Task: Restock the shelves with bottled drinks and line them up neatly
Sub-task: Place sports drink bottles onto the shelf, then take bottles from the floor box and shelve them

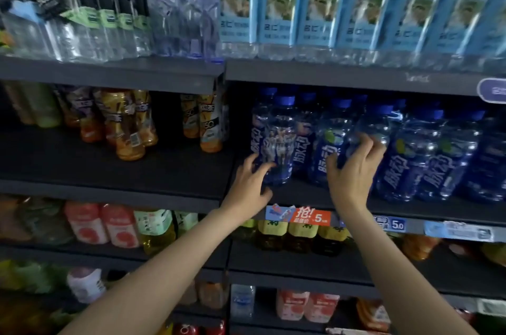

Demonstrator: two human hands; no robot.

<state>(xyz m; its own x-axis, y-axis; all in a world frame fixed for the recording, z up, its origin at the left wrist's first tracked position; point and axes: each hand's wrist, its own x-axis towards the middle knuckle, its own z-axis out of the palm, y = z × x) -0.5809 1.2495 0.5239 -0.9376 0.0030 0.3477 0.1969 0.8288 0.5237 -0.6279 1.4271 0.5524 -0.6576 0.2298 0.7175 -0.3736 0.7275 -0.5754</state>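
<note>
A row of blue drink bottles with blue caps stands on the dark middle shelf (301, 195) to the right of centre. My left hand (250, 186) reaches to the leftmost blue bottle (279, 143), its fingers spread and touching the bottle's lower part. My right hand (353, 170) grips another blue bottle (369, 132) further right, fingers wrapped round its body. More blue bottles (427, 159) continue to the right edge, several turned at different angles.
Orange tea bottles (128, 129) stand on the left half of the same shelf, with bare dark shelf (82, 167) in front of them. Clear water bottles (323, 11) fill the shelf above. Price tags (312, 218) line the shelf edge; mixed drinks sit below.
</note>
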